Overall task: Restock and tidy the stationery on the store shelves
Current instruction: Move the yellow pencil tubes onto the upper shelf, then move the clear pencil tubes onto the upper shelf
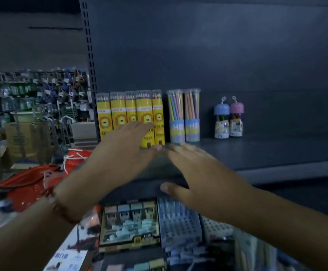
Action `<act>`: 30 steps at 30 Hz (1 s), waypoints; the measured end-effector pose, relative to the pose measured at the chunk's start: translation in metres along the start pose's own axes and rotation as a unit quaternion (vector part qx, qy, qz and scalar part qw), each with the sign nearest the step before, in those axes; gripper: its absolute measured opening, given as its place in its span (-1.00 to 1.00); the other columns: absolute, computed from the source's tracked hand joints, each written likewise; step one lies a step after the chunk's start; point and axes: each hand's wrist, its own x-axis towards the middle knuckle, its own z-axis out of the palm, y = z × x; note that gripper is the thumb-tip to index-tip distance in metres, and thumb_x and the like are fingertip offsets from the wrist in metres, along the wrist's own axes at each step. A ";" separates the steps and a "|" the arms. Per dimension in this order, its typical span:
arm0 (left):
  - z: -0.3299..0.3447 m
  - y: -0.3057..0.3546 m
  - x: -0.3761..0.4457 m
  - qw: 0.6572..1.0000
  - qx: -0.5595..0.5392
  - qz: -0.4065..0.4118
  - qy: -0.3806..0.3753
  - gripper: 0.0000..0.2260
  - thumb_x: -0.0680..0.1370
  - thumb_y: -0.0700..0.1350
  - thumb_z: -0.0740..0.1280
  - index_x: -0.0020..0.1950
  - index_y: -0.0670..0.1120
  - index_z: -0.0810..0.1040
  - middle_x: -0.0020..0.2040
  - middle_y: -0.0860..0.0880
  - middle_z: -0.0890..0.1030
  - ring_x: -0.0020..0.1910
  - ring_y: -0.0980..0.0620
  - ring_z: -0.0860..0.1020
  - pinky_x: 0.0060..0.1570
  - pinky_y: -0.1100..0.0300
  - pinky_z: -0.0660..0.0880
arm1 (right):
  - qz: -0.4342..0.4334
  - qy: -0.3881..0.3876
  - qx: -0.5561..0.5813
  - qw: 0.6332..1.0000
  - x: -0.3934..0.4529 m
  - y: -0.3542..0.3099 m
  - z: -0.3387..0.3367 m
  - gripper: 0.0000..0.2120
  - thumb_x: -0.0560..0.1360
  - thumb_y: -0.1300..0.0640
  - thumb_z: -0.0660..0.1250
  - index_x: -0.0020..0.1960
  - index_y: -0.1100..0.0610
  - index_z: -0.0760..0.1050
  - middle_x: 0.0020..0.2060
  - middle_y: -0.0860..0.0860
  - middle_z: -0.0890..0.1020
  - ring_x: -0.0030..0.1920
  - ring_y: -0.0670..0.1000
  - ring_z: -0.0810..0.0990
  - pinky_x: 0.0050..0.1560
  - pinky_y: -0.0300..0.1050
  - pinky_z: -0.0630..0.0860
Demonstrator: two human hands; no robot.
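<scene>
Both hands reach toward the yellow pencil tubes (131, 116) on the dark shelf (256, 151). My landmark is this row of yellow tubes. My judgement is that the person is straightening the row, so the hands come flat, to push and not to grip.

The left hand (128, 145) is spread in front of the yellow tubes, fingers straight, and it holds nothing. Its fingertips lie over the lower part of the tubes at the right end of the row; whether they really touch I cannot tell. The right hand (196, 169) is just right of that hand and lower, over the front part of the shelf, also flat and wide open, with nothing in it. The two hands almost meet near the foot of the last yellow tube.

All the yellow tubes stand upright, long axis vertical, clear caps up, the lion labels facing the person. They stand close side by side, probably so the fronts make one even line for customers.

Just right of the yellow tubes stand two clear pencil tubes (184, 116), also upright. Further right, well apart, two small bottles (229, 120) with blue and pink caps stand together. Below the yellow tubes, on a lower level, lies a flat picture box (130, 223).
</scene>
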 end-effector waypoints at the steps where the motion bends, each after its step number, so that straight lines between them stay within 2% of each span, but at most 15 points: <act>1: 0.004 0.008 -0.022 1.000 -0.011 0.006 0.000 -0.43 0.57 0.26 0.16 0.55 0.12 0.19 0.50 0.09 0.29 0.48 0.05 0.23 0.40 0.11 0.19 | -0.013 0.002 0.000 1.000 -0.018 -0.001 0.004 -0.34 0.58 -0.25 0.15 0.58 -0.07 0.01 0.55 -0.13 0.09 0.55 -0.10 -0.10 0.39 -0.34 -0.27; 3: 0.017 0.024 -0.062 0.999 -0.013 0.027 0.019 -0.46 0.59 0.26 0.14 0.53 0.10 0.22 0.48 0.07 0.32 0.46 0.04 0.26 0.39 0.11 0.21 | -0.027 0.011 -0.001 1.000 -0.049 -0.001 0.015 -0.37 0.59 -0.24 0.15 0.57 -0.08 0.05 0.56 -0.14 0.09 0.53 -0.14 -0.13 0.33 -0.46 -0.40; 4: 0.025 0.032 -0.081 0.999 -0.007 0.043 0.030 -0.47 0.59 0.24 0.14 0.52 0.07 0.27 0.46 0.03 0.37 0.43 -0.01 0.31 0.38 0.06 0.24 | -0.027 0.013 -0.004 1.000 -0.064 0.001 0.022 -0.40 0.59 -0.21 0.17 0.55 -0.05 0.13 0.55 -0.13 0.14 0.53 -0.14 -0.09 0.36 -0.46 -0.39; 7: 0.056 0.052 -0.125 0.995 -0.011 0.091 0.032 -0.52 0.59 0.15 0.16 0.45 -0.02 0.40 0.38 -0.06 0.47 0.39 -0.11 0.39 0.37 -0.07 0.30 | -0.001 0.001 0.004 1.000 -0.104 0.017 0.047 -0.48 0.55 -0.11 0.20 0.48 0.03 0.33 0.46 -0.10 0.31 0.50 -0.06 0.11 0.48 -0.33 -0.17; 11: 0.102 0.077 -0.163 0.993 -0.051 0.073 -0.080 -0.53 0.59 0.19 0.10 0.46 0.06 0.36 0.38 0.03 0.46 0.33 -0.02 0.46 0.26 0.05 0.42 | 0.089 -0.012 0.011 0.996 -0.147 0.049 0.082 -0.50 0.54 0.04 0.26 0.46 0.07 0.34 0.43 0.05 0.39 0.46 0.13 0.28 0.45 -0.13 0.16; 12: 0.112 0.083 -0.169 0.990 -0.053 0.057 -0.114 -0.52 0.60 0.22 0.07 0.50 0.10 0.28 0.45 0.06 0.38 0.39 0.00 0.40 0.30 0.07 0.37 | 0.118 -0.030 0.003 0.993 -0.154 0.056 0.088 -0.48 0.56 0.07 0.26 0.50 0.07 0.27 0.46 0.06 0.33 0.49 0.13 0.23 0.44 -0.11 0.17; 15: 0.146 0.092 -0.181 0.977 -0.047 0.017 -0.209 -0.45 0.63 0.24 0.03 0.58 0.17 -0.05 0.58 0.13 0.03 0.54 0.03 0.06 0.48 0.07 0.11 | 0.195 -0.090 -0.025 0.976 -0.173 0.078 0.107 -0.33 0.59 0.04 0.25 0.59 -0.01 -0.02 0.58 -0.02 0.04 0.57 0.04 -0.04 0.50 -0.10 -0.02; 18: 0.173 0.099 -0.191 0.967 -0.057 -0.001 -0.248 -0.45 0.63 0.24 0.00 0.58 0.16 -0.10 0.59 0.13 -0.06 0.56 0.03 -0.04 0.51 0.05 0.00 | 0.193 -0.047 -0.035 0.979 -0.184 0.093 0.131 -0.26 0.56 0.07 0.32 0.58 0.04 -0.04 0.58 0.05 0.05 0.58 0.14 -0.07 0.55 0.08 -0.01; 20: 0.185 0.101 -0.196 0.962 -0.055 0.009 -0.266 -0.45 0.63 0.23 0.00 0.58 0.16 -0.10 0.59 0.13 -0.08 0.56 0.03 -0.04 0.50 0.05 -0.01 | 0.196 -0.041 -0.042 0.979 -0.187 0.097 0.144 -0.26 0.56 0.08 0.31 0.58 0.07 -0.05 0.58 0.04 0.04 0.58 0.14 -0.12 0.54 0.07 -0.08; 21: 0.191 0.101 -0.198 0.961 -0.054 0.017 -0.271 -0.45 0.63 0.24 0.00 0.58 0.17 -0.10 0.59 0.13 -0.10 0.56 0.02 -0.04 0.49 0.04 0.00 | 0.200 -0.041 -0.050 0.978 -0.187 0.098 0.149 -0.28 0.57 0.09 0.30 0.58 0.08 -0.03 0.58 0.04 0.05 0.58 0.14 -0.12 0.54 0.05 -0.11; 22: 0.195 0.101 -0.200 0.960 -0.057 0.019 -0.275 -0.45 0.63 0.23 0.01 0.58 0.17 -0.10 0.59 0.12 -0.11 0.56 0.01 -0.04 0.49 0.04 0.00 | 0.196 -0.020 -0.049 0.979 -0.187 0.101 0.153 -0.31 0.55 0.11 0.33 0.57 0.10 0.06 0.57 0.05 0.12 0.58 0.16 -0.07 0.54 0.09 -0.04; 25: 0.206 0.103 -0.200 0.956 -0.075 0.011 -0.283 -0.44 0.64 0.23 0.02 0.58 0.16 -0.10 0.59 0.12 -0.11 0.56 0.00 -0.05 0.49 0.03 -0.01 | 0.178 0.101 0.002 0.979 -0.193 0.103 0.160 -0.47 0.44 0.19 0.46 0.38 0.14 0.43 0.38 0.10 0.46 0.48 0.26 0.25 0.38 0.24 0.31; 27: 0.214 0.107 -0.201 0.957 -0.094 0.016 -0.274 -0.44 0.63 0.22 0.03 0.58 0.16 -0.09 0.58 0.12 -0.07 0.55 0.01 -0.02 0.49 0.03 0.02 | 0.188 0.155 0.044 0.969 -0.199 0.100 0.167 -0.55 0.42 0.20 0.49 0.27 0.14 0.49 0.29 0.12 0.47 0.34 0.21 0.38 0.25 0.14 0.43; 30: 0.224 0.114 -0.202 0.957 -0.125 0.022 -0.263 -0.45 0.63 0.22 0.06 0.57 0.18 -0.07 0.57 0.15 -0.05 0.54 0.02 0.01 0.48 0.03 0.05 | 0.242 0.198 0.111 0.943 -0.203 0.088 0.174 -0.56 0.40 0.20 0.52 0.22 0.19 0.45 0.34 0.15 0.34 0.23 0.02 0.35 0.07 -0.37 0.30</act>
